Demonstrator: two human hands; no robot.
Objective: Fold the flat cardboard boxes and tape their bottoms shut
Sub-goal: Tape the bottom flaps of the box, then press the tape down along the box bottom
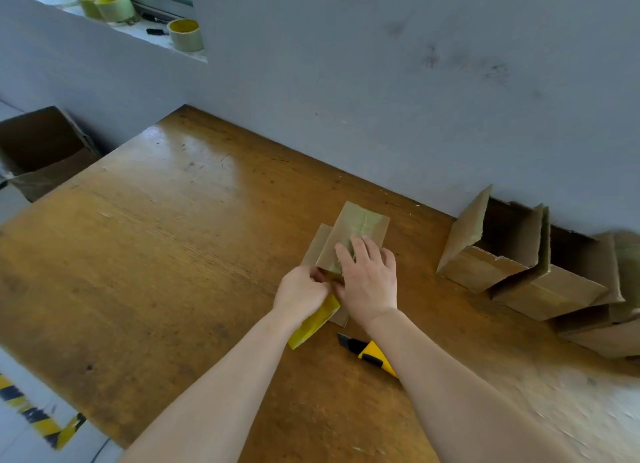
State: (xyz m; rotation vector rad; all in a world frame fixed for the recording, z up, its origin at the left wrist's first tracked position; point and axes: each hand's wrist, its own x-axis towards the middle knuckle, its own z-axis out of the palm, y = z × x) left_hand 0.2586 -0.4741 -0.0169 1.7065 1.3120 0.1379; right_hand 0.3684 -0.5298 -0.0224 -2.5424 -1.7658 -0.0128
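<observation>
Scuffed wooden table (156, 240) against grey wall (415, 81)

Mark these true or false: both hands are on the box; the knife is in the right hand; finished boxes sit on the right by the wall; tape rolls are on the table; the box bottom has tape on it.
1. Both hands are on the box: true, left hand, right hand.
2. The knife is in the right hand: false, it lies on the table.
3. Folded boxes sit on the right by the wall: true.
4. Tape rolls are on the table: false, they stand on the window ledge.
5. The box has tape on it: true.
</observation>
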